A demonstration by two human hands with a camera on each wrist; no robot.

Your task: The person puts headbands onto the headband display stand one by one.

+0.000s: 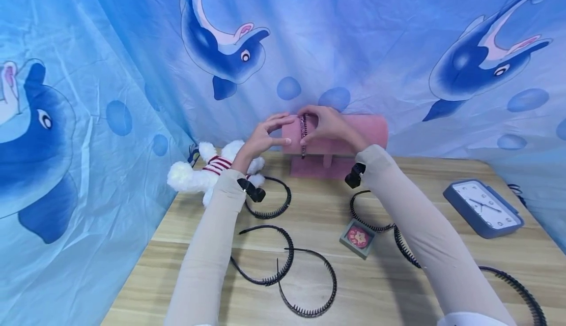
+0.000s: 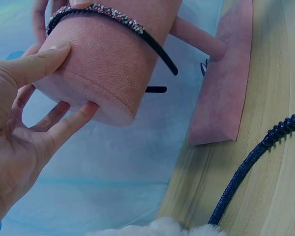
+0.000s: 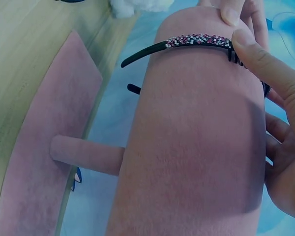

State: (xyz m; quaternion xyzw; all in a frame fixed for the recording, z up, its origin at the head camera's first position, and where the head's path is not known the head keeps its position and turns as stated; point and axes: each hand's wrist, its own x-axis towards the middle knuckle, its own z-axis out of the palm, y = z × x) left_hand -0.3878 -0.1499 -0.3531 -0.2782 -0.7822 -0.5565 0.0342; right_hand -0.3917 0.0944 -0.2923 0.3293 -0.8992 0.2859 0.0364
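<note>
A black headband with pink and silver sparkling stones point(image 3: 199, 41) sits around the left part of a pink plush roll on a display stand point(image 1: 369, 127). Both tips of the headband point down past the roll. My right hand point(image 1: 330, 123) holds this headband, the thumb at its edge by the stones and the other fingers reaching behind the roll, partly hidden. At the roll's left end, my left hand point(image 2: 24, 118) grips it, thumb on the curved side and fingertips against the round end face.
A white plush toy point(image 1: 190, 177) in a striped shirt lies at the left. Several black toothed headbands point(image 1: 309, 312) are spread over the wooden table point(image 1: 177, 252). A small framed star piece point(image 1: 358, 237) and a blue clock point(image 1: 484, 208) are to the right. Dolphin-print curtain hangs behind.
</note>
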